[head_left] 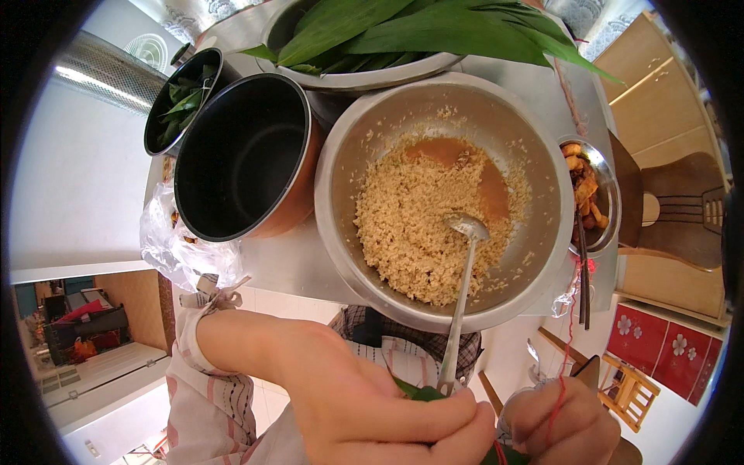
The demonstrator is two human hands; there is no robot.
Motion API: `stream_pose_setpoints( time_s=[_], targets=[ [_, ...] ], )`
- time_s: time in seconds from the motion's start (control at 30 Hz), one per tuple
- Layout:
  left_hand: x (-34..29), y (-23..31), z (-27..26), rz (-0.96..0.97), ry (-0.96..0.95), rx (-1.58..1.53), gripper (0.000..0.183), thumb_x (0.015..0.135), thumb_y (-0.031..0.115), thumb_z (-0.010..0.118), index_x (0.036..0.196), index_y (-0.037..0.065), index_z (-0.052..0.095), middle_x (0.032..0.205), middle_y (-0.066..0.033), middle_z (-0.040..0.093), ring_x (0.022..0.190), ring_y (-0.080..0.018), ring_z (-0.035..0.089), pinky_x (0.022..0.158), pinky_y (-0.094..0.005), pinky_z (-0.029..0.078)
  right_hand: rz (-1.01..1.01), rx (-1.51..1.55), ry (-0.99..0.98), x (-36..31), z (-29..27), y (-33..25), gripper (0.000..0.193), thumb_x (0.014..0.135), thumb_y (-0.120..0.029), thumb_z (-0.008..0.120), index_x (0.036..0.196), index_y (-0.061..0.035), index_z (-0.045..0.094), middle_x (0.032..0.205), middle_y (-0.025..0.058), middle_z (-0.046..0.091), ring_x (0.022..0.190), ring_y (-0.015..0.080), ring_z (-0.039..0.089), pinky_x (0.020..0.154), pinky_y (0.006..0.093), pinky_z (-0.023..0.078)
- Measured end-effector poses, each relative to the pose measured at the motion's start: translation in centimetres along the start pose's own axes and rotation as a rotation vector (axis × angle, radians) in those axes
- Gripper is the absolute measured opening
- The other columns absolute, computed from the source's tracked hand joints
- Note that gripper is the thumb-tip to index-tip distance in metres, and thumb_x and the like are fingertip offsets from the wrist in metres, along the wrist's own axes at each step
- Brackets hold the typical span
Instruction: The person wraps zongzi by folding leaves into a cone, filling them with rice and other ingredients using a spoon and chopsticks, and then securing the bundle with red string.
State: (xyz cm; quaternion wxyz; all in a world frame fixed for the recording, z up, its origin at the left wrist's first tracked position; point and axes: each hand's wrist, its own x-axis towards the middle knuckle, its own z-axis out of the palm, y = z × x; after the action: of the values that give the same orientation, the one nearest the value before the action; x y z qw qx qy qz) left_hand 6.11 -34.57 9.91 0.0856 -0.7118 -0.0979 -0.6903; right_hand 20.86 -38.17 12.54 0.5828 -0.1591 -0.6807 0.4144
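Observation:
My left hand [387, 403] is closed around a green leaf bundle [426, 394], mostly hidden by the fingers and the lower picture edge. Close by on its right, my right hand [564, 422] pinches a red string [572, 329], which hangs down from the table's right side. A bit of red string also shows against the leaf between the hands. Just beyond them stands a wide metal bowl [332, 190] of wet rice grains [415, 213] with brownish liquid at the far side. A metal spoon [463, 302] rests in the rice, its handle over the near rim.
Long green leaves [403, 35] fill a basin at the back. Left of the bowl are an empty dark-lined pot [244, 155], a smaller leaf-filled pot [182, 105] and a plastic bag [182, 240]. A dish of food pieces [587, 186] with chopsticks [583, 279] sits on the right.

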Motion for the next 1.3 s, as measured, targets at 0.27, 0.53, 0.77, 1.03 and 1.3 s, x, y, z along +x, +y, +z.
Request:
stream_pose_setpoints(
  time_s=[0.27,0.53,0.77,1.03,1.3],
  targets=[
    [-0.4,1.4,1.6,-0.133,0.193,0.015,0.035,0.058,0.002,0.068,0.08,0.02,0.047,0.055,-0.0007,0.052,0.039,-0.0089,0.041,0.039,-0.0184,0.03,0.356,0.278,-0.168,1.8,-2.4,1.8,0.022,0.067,-0.021,0.081,0.071,-0.009,0.063,0.07,-0.0004,0.045,0.058,0.0124,0.037,0.049,0.0265,0.031],
    [1.3,1.5,6.4,-0.367,0.811,0.15,0.028,0.057,-0.001,0.068,0.065,0.014,0.046,0.054,-0.0013,0.052,0.035,-0.0104,0.039,0.035,-0.0208,0.035,0.33,-0.214,0.101,1.7,-1.5,3.5,0.04,0.055,-0.029,0.087,0.06,-0.0096,0.053,0.063,-0.0024,0.037,0.059,0.0105,0.033,0.048,0.0234,0.029],
    [-1.9,0.1,2.8,-0.231,0.396,-0.496,0.027,0.061,-0.003,0.07,0.07,0.009,0.047,0.069,-0.0063,0.059,0.036,-0.0134,0.043,0.037,-0.0233,0.044,0.476,-0.023,0.244,1.1,-1.0,3.2,0.04,0.057,-0.038,0.085,0.058,-0.0144,0.053,0.065,-0.0033,0.037,0.066,0.011,0.033,0.053,0.0243,0.03],
    [-0.1,0.3,-1.3,-0.593,-0.006,-0.642,0.026,0.066,-0.006,0.069,0.071,0.007,0.048,0.074,-0.0164,0.056,0.044,-0.0192,0.049,0.04,-0.0259,0.045,0.101,0.229,0.152,0.5,-1.6,4.6,0.034,0.066,-0.036,0.078,0.06,-0.0134,0.054,0.071,-0.0014,0.045,0.063,0.0144,0.039,0.059,0.0294,0.035],
    [-1.2,4.2,0.1,-0.889,0.516,-0.923,0.013,0.079,-0.006,0.056,0.08,0.005,0.048,0.091,-0.0239,0.058,0.066,-0.0289,0.061,0.062,-0.0306,0.05,0.244,0.961,0.049,3.1,-0.9,2.0,0.031,0.089,-0.02,0.057,0.064,-0.0096,0.045,0.076,0.0043,0.053,0.078,0.0201,0.058,0.077,0.0401,0.046]
  ],
)
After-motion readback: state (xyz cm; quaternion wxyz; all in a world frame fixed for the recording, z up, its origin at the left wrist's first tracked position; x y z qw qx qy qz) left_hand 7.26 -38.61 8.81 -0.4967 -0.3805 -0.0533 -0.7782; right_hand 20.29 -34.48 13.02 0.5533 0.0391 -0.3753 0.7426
